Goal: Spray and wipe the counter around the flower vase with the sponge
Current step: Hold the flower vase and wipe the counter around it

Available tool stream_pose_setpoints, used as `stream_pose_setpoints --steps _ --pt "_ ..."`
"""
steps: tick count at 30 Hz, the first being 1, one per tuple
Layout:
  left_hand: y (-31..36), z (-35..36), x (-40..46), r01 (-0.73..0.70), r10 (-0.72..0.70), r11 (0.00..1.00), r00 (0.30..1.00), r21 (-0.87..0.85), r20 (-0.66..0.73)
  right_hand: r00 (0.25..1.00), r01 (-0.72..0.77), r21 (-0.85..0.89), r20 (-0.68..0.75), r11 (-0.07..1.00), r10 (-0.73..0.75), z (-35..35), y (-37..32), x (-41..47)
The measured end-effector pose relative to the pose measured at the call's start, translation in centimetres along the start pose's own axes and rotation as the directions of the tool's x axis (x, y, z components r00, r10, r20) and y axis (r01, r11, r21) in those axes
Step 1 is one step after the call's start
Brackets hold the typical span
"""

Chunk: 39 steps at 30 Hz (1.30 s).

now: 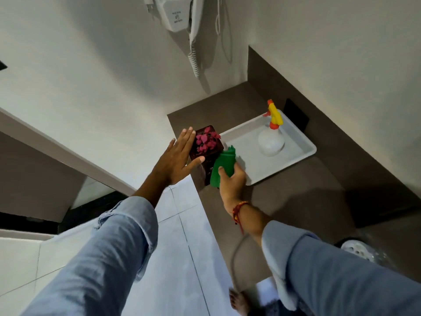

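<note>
A dark brown flower vase (218,145) with pink-red leaves stands near the left edge of the brown counter (296,201). My left hand (177,158) is spread flat with fingers apart against the vase's left side, thumb touching its front. My right hand (232,179) grips a green sponge (222,169), folded and held up just right of the vase. A clear spray bottle (271,140) with a yellow and orange trigger head stands in a white tray (305,153) beyond my right hand.
The counter ends in a wall corner at the back, with a black socket plate (296,116) behind the tray. A wall-mounted hair dryer (180,14) with a coiled cord hangs above. White floor tiles lie left of the counter edge. A sink drain (358,248) shows at lower right.
</note>
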<state>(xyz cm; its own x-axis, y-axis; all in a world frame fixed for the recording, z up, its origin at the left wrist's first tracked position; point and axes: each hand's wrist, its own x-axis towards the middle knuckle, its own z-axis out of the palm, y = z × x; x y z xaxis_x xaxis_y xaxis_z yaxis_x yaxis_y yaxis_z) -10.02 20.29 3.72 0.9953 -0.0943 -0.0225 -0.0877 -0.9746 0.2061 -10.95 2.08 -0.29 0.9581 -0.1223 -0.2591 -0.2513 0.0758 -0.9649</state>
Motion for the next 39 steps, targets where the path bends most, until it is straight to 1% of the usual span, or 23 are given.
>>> stream_pose_setpoints --steps 3,5,10,12,15,16,17,20,23,24,25,28,29,31,33,35,39 --pt "0.0 0.3 0.1 0.030 -0.030 0.998 1.000 -0.058 -0.001 0.990 0.121 -0.054 -0.065 0.991 -0.124 2.8 0.8 -1.6" --pt "0.1 0.3 0.2 0.032 -0.031 0.997 0.999 -0.070 0.011 0.979 0.164 -0.110 -0.103 0.980 -0.175 4.5 1.6 -2.4" --pt "0.0 0.3 0.1 0.012 -0.010 0.993 1.000 -0.115 0.015 0.972 0.192 -0.207 -0.096 0.959 -0.215 7.3 3.3 -3.9" --pt "0.0 0.3 0.3 0.017 -0.014 0.992 0.999 -0.122 0.029 0.974 0.202 -0.244 -0.048 0.948 -0.220 7.9 4.2 -4.8" --pt "0.1 0.3 0.4 0.023 -0.019 0.993 0.999 -0.114 0.040 0.974 0.225 -0.288 0.101 0.931 -0.204 7.4 5.7 -5.7" --pt "0.1 0.2 0.4 0.019 -0.015 0.994 0.999 -0.111 0.042 0.977 0.208 -0.297 0.116 0.932 -0.181 7.0 5.9 -5.7" --pt "0.1 0.1 0.3 0.015 -0.010 0.994 0.999 -0.112 0.044 0.984 0.172 -0.311 0.096 0.935 -0.149 6.5 6.0 -5.6" --pt "0.0 0.1 0.2 0.013 -0.008 0.992 0.999 -0.123 0.041 0.994 0.072 -0.352 -0.053 0.933 -0.096 4.7 5.9 -5.1" --pt "0.0 0.2 0.3 0.016 -0.012 0.992 0.999 -0.128 0.037 0.962 0.033 -0.404 -0.236 0.914 -0.139 3.1 5.5 -3.9" --pt "0.1 0.2 0.4 0.020 -0.015 0.991 0.999 -0.130 0.037 0.954 0.019 -0.425 -0.263 0.905 -0.143 2.9 5.3 -3.2" --pt "0.1 0.2 0.3 0.023 -0.018 0.991 0.999 -0.134 0.038 0.956 0.007 -0.442 -0.259 0.897 -0.135 3.1 5.1 -2.4" --pt "0.1 0.3 0.3 0.024 -0.018 0.987 0.999 -0.157 0.034 0.982 -0.007 -0.507 -0.166 0.862 -0.090 5.1 4.6 0.0" --pt "0.2 0.4 0.4 0.020 -0.015 0.986 0.999 -0.164 0.030 0.985 -0.021 -0.540 -0.157 0.842 -0.076 6.1 4.7 0.5" --pt "0.2 0.6 0.4 0.022 -0.017 0.984 0.999 -0.178 0.031 0.981 -0.073 -0.601 -0.188 0.796 -0.052 7.9 4.8 0.7" --pt "0.1 0.5 0.5 0.025 -0.017 0.984 0.999 -0.178 0.044 0.959 -0.099 -0.625 -0.268 0.774 -0.094 9.4 5.1 0.3" --pt "-0.1 0.5 0.6 0.020 -0.011 0.986 0.998 -0.168 0.057 0.934 -0.132 -0.674 -0.330 0.727 -0.137 10.2 5.3 0.0" --pt "-0.2 0.6 0.7 0.019 -0.010 0.985 0.998 -0.170 0.057 0.940 -0.183 -0.720 -0.328 0.670 -0.095 10.7 5.1 -0.2"
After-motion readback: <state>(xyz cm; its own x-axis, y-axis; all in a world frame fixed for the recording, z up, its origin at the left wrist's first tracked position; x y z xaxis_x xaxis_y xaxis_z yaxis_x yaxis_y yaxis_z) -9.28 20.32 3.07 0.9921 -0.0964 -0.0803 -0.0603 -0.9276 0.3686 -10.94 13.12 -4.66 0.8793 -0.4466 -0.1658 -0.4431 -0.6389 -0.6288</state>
